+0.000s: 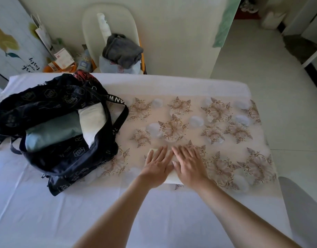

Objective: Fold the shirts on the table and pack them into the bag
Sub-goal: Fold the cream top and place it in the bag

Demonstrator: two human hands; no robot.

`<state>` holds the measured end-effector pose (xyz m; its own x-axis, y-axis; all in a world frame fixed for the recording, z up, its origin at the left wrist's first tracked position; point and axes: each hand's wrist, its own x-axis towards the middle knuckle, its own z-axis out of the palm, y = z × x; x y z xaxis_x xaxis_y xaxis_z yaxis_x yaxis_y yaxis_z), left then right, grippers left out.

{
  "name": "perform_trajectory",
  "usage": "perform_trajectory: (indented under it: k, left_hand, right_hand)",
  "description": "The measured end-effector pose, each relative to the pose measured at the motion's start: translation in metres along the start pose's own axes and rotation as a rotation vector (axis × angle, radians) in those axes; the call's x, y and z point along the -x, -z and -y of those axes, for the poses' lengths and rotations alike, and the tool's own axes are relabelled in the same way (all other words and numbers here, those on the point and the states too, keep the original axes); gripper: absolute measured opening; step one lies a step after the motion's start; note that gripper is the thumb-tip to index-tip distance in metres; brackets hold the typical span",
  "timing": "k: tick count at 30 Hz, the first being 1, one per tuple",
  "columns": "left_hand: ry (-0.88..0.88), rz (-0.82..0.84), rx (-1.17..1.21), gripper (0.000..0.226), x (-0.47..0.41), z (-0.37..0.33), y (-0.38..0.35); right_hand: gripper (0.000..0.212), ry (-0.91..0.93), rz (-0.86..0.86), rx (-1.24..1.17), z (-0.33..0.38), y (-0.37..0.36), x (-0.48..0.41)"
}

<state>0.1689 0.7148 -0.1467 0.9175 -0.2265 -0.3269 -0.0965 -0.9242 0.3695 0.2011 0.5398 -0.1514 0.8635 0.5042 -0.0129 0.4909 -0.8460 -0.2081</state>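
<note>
"Pressing is all you do at this moment: your left hand and right hand lie side by side, fingers straight and close together, palms flat on the folded shirt. Neither hand grips anything."

"Where does the shirt sit for you?"

"Directly under both palms, on the floral cloth, near your edge of the table. Only a cream corner past your left fingertips and a pale strip between your wrists show, so its long axis seems to run away from you (most of it is hidden, so treat that as a guess)."

"And the bag?"

"To your left, just beside the shirt, mouth gaping upward. Your left hand is the nearer 1, so I judge the carry goes leftward with that side leading."

"What am I handling?"

"Soft, thin, limp fabric; expect it to sag and unfold unless you support it from both ends. The bag is dark, slick-looking printed cloth with floppy walls and a loose strap draped toward you. Inside, 2 folded pieces already stand side by side: the teal shirt and the white shirt. Room looks tight beside them."
</note>
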Motion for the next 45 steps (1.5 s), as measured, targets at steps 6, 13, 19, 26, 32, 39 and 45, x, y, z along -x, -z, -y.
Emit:
perform_trajectory:
  k: [6,13,19,26,32,39,45]
  left_hand:
    - [0.223,-0.120,0.192,0.067,0.002,-0.009,0.004]
    - [0.659,-0.099,0.460,0.072,-0.013,0.000,0.033]
    - [0.702,0.188,0.673,0.056,-0.021,0.016,0.057]
    - [0.679,0.212,0.860,0.050,0.006,0.029,0.049]
    - [0.657,-0.006,0.673,0.060,0.023,0.018,0.040]
    - [0.613,0.236,0.844,0.048,0.015,0.016,0.040]
    - [0.180,0.184,0.695,0.041,0.021,0.021,0.064]
  right_hand:
    - [0.051,-0.007,0.003,-0.069,-0.005,0.002,-0.002]
    - [0.053,-0.010,0.037,-0.076,-0.009,0.002,0.000]
    - [0.053,0.026,0.126,-0.099,-0.013,0.005,0.000]
    - [0.082,0.033,0.500,-0.163,-0.007,0.050,-0.043]
    - [0.065,-0.022,0.373,-0.032,0.010,0.029,-0.016]
    - [0.065,-0.145,0.254,-0.117,0.026,0.019,0.039]
    - [0.103,-0.156,0.368,-0.252,0.028,0.061,0.027]
